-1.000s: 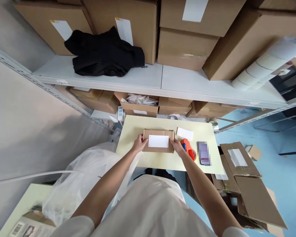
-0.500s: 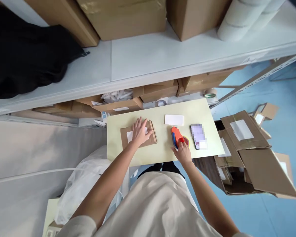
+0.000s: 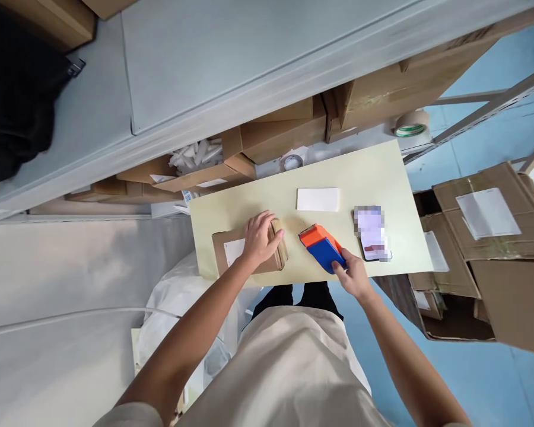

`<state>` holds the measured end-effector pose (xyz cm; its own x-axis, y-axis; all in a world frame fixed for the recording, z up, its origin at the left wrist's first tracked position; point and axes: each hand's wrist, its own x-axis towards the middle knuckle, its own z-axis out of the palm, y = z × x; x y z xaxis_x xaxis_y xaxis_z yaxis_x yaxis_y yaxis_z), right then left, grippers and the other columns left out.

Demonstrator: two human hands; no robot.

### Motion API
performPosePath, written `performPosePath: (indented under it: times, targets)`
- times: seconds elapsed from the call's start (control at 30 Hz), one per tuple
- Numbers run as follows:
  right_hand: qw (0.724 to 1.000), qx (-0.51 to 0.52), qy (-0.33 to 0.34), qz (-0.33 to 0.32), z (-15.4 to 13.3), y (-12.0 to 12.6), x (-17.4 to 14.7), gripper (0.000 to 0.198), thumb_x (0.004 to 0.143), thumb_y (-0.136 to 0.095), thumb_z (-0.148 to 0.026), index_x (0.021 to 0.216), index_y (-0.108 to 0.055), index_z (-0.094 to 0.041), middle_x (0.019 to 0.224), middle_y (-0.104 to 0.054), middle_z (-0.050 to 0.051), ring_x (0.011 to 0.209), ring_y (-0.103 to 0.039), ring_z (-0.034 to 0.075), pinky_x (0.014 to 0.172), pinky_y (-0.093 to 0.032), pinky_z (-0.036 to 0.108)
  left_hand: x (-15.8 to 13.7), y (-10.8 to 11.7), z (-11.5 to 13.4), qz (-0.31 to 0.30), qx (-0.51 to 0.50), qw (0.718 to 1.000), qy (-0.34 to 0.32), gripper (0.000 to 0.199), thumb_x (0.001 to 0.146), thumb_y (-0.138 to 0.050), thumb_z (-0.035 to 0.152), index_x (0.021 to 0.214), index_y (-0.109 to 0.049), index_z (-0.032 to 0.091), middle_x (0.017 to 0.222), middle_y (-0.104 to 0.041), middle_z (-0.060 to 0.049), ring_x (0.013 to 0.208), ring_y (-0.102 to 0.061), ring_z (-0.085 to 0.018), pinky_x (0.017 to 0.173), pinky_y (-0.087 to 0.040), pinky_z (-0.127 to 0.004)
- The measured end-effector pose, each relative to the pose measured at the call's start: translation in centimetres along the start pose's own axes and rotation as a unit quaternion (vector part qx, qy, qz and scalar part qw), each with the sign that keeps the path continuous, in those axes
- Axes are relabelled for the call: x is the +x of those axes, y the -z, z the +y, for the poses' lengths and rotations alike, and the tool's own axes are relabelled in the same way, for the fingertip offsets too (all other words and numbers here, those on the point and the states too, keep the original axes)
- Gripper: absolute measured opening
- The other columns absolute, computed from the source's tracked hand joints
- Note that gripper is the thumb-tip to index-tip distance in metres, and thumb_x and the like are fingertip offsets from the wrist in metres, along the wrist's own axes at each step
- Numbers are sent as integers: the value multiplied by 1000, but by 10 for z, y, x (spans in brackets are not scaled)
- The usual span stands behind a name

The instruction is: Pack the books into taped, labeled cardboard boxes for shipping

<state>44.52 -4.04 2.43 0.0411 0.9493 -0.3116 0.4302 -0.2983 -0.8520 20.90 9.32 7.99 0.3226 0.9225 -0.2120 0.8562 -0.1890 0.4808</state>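
A small flat cardboard box (image 3: 220, 240) with a white label (image 3: 234, 251) lies on the left of the pale yellow table (image 3: 369, 172). My left hand (image 3: 258, 238) rests over its right part, fingers bent and thumb by the folded end. In my right hand (image 3: 352, 274) is an orange and blue tape dispenser (image 3: 324, 246), gripped at its near end and tilted toward the box. It is held just right of the box, apart from it. Past the dispenser lie a white pad or stack of paper (image 3: 317, 200) and a phone (image 3: 372, 232) with a blurred screen.
A grey shelf (image 3: 231, 53) runs above the table's far edge. Beneath it are cardboard boxes (image 3: 280, 133) and tape rolls (image 3: 412, 123). Opened cartons (image 3: 493, 225) stand on the blue floor at right. A white plastic bag (image 3: 173, 290) is beside the table's left end.
My right hand has lifted and turned the tape dispenser, its blue side now facing up. My left hand's fingers have drawn together toward the box's right end. The view has shifted and tilted.
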Motion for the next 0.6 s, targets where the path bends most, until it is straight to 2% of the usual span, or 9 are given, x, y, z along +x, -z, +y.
performPosePath:
  times: [0.07,0.1,0.13,0.2,0.27,0.3,0.47,0.53,0.6]
  targets:
    - [995,100,5,-9,5,9,-3,24,80,-45,-43,70,-46,-21,56,-41,-4,51,-37,12,49,-29,26,16,3,13,-36,-100,994,15,54,84,-55,43,131,-46,17,134,-51,-13,122,-48,-27,104,-34,-42]
    - [990,139,4,-9,7,11,-4,27,79,-46,-45,69,-45,-21,56,-39,-4,51,-35,11,48,-28,25,25,5,20,-85,-159,983,35,60,83,-55,46,134,-42,17,132,-52,-14,117,-53,-26,99,-39,-41]
    - [986,170,3,-5,9,13,-5,28,78,-46,-47,68,-45,-20,55,-39,-4,51,-34,11,48,-27,25,34,5,28,-155,-217,961,67,65,83,-56,49,136,-39,17,129,-55,-15,110,-58,-26,93,-44,-40]
    - [978,210,0,8,12,12,-7,31,77,-48,-49,67,-45,-20,54,-38,-5,50,-33,10,48,-25,24,50,5,42,-302,-293,897,134,66,81,-57,55,134,-42,17,122,-60,-15,98,-64,-24,83,-49,-37]
    - [973,231,-4,17,15,10,-9,32,75,-50,-50,66,-46,-19,53,-38,-5,49,-32,9,47,-25,24,62,2,53,-401,-309,847,164,57,79,-58,56,121,-55,17,112,-66,-12,90,-67,-21,77,-50,-34]
    - [971,238,-6,18,16,8,-10,33,74,-51,-51,66,-46,-19,52,-37,-5,49,-32,9,47,-25,24,66,0,57,-428,-304,836,162,52,78,-60,55,112,-60,16,106,-68,-10,87,-67,-20,75,-50,-32]
    - [962,272,-11,37,20,-2,-17,35,72,-53,-53,66,-49,-18,54,-40,-5,49,-34,9,47,-26,24,70,-10,65,-459,-289,835,97,32,75,-68,45,80,-63,13,74,-66,-3,66,-63,-12,67,-49,-29]
    - [955,289,-19,55,18,-7,-19,37,72,-55,-55,65,-49,-18,53,-38,-5,49,-33,8,47,-26,23,70,-14,64,-439,-282,849,82,28,76,-69,39,75,-61,12,67,-63,-1,60,-60,-10,65,-49,-29]
    - [945,311,-50,85,12,-14,-17,42,73,-55,-58,61,-47,-18,51,-36,-5,48,-31,8,45,-24,23,70,-16,62,-402,-244,880,72,25,78,-67,35,73,-61,11,64,-61,0,57,-59,-10,63,-49,-28]
